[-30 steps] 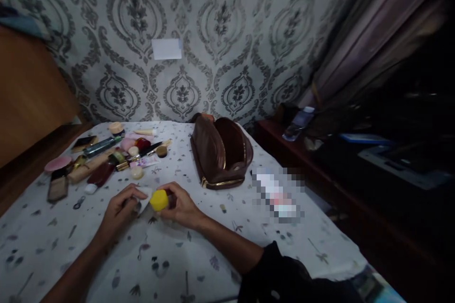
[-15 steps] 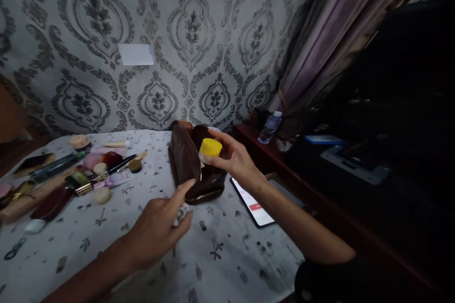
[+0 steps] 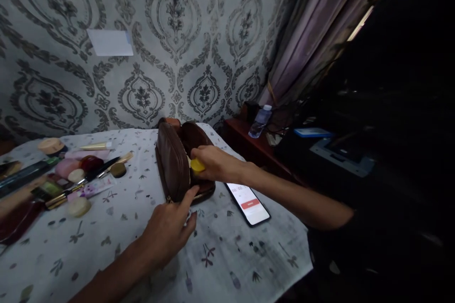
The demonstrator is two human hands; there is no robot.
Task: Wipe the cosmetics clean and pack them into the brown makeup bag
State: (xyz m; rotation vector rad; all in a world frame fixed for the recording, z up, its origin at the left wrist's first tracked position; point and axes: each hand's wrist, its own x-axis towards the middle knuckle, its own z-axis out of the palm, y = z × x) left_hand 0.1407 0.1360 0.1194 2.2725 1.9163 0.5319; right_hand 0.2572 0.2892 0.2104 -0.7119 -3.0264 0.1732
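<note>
A dark brown zip bag (image 3: 174, 158) stands unzipped on the patterned cloth, its mouth facing right. My right hand (image 3: 213, 163) reaches into that mouth with its fingers round a yellow round container (image 3: 196, 165), which is partly hidden by the hand and the bag. At the bag's near lower edge is my left hand (image 3: 172, 225), its index finger stretched towards the zip and its other fingers apart, with nothing visible in it. Behind the bag's top an orange-brown piece (image 3: 170, 123) shows.
Several cosmetics, among them a pink sponge (image 3: 67, 168) and a cream tube (image 3: 95, 146), lie on the left. A lit phone (image 3: 250, 203) rests right of the bag. A water bottle (image 3: 260, 121) stands on a dark red surface (image 3: 245, 135) beyond.
My right hand has lowered the yellow container into the bag's opening. My left hand stays close to the bag's near edge. The view has shifted to the right.
</note>
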